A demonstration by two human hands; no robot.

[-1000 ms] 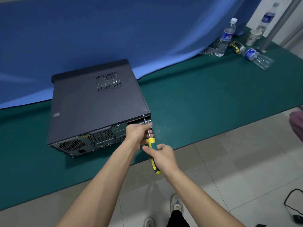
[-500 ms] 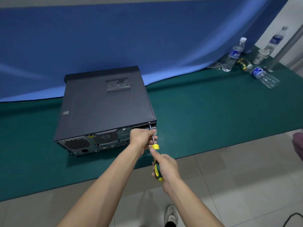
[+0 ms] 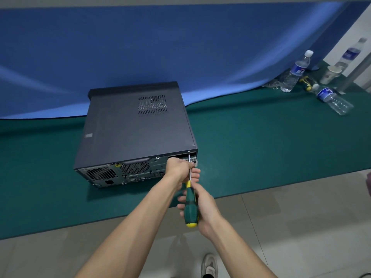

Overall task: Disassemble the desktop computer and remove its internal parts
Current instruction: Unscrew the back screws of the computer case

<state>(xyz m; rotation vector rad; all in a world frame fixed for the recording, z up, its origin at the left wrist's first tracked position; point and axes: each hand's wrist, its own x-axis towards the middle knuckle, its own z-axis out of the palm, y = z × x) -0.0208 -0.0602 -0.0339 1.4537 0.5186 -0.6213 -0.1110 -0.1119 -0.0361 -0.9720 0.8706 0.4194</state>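
The computer (image 3: 136, 135) lies flat on the green mat (image 3: 261, 141), rear panel toward the person. The right hand (image 3: 202, 205) grips the screwdriver (image 3: 190, 199) (green handle, yellow ends), its tip at the case's upper rear corner. The left hand (image 3: 179, 169) curls around the shaft.

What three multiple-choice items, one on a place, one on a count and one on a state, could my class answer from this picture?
1. Where does the computer case lie?
A on the green mat
B on bare tiles
C on a chair

2. How many plastic bottles are in view?
A one
B three
C five

3. What does the right hand hold?
A nothing
B a cable
C the screwdriver

Answers:
1 A, mat shows all round the case.
2 B, two stand, one lies.
3 C, fingers curl round its green handle.
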